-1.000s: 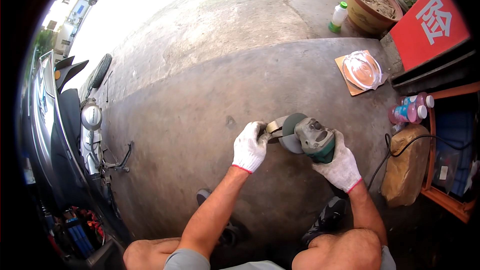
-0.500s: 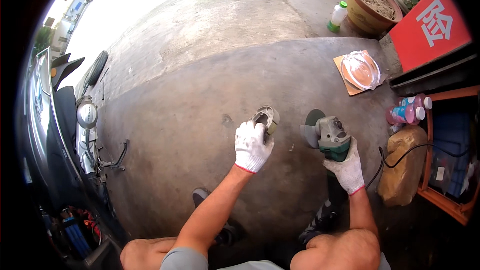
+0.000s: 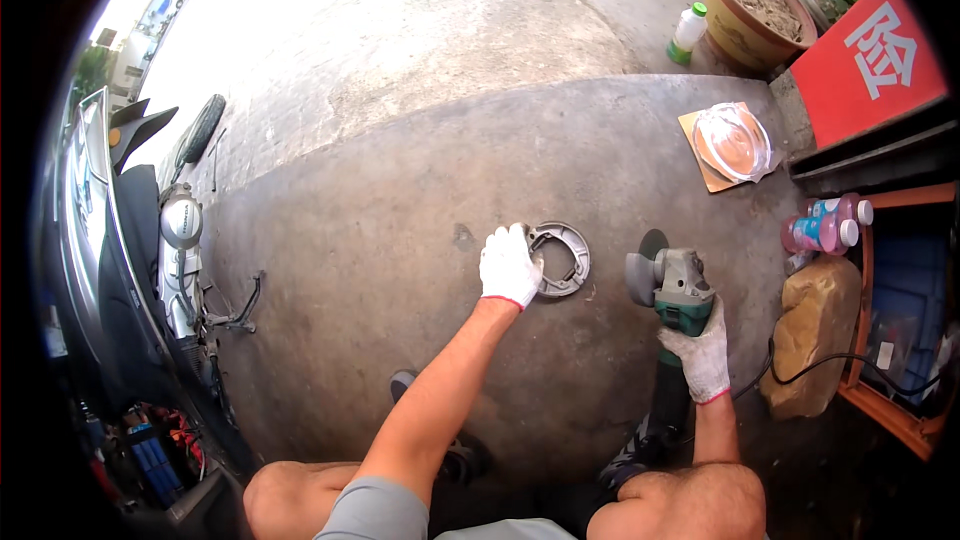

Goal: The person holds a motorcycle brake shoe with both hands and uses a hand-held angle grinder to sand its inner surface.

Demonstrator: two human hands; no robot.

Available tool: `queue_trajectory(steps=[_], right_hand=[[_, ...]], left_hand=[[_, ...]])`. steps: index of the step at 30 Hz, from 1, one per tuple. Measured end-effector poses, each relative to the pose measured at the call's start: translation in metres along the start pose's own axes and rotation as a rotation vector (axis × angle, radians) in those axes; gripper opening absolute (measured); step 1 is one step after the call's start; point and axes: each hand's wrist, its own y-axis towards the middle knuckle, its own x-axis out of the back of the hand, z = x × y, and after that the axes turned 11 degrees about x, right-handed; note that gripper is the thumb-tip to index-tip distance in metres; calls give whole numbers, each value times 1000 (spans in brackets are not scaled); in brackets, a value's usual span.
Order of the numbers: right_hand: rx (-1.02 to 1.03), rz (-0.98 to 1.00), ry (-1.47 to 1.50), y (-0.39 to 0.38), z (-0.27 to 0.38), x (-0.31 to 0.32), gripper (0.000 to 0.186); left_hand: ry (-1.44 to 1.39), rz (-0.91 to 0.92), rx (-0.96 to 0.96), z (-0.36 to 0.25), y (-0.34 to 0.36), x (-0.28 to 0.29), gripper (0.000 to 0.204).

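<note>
My left hand [image 3: 508, 268], in a white knitted glove, is closed on the left edge of a pair of brake shoes [image 3: 582, 262]. The shoes form a ring, with its open middle facing up toward me. My right hand [image 3: 704, 355], gloved too, wraps round the green body of an angle grinder [image 3: 684, 282]. The grinder's grey metal head points away from me, its disc [image 3: 641, 275] on the left side. A gap separates the disc from the brake shoes. My gloves hide part of the ring's left side and part of the grinder's body.
A motorbike [image 3: 120, 280] stands along the left. To the right are a large stone [image 3: 815, 330], pink bottles [image 3: 825, 230] and an orange-framed case [image 3: 905, 430]. A black cable [image 3: 835, 356] crosses the stone. Farther off are a clear-wrapped disc [image 3: 733, 143] and a flowerpot [image 3: 740, 35].
The brake shoes have turned from tilted to nearly face-on and shifted right in my left hand. My right hand and the grinder sit slightly lower and farther right, with the disc seen more edge-on.
</note>
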Motion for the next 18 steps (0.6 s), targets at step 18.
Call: queue_trajectory(steps=[18], right_hand=[[-48, -5, 77, -7, -8, -2, 77]], left_hand=[[-1013, 461, 283, 13, -30, -8, 25]])
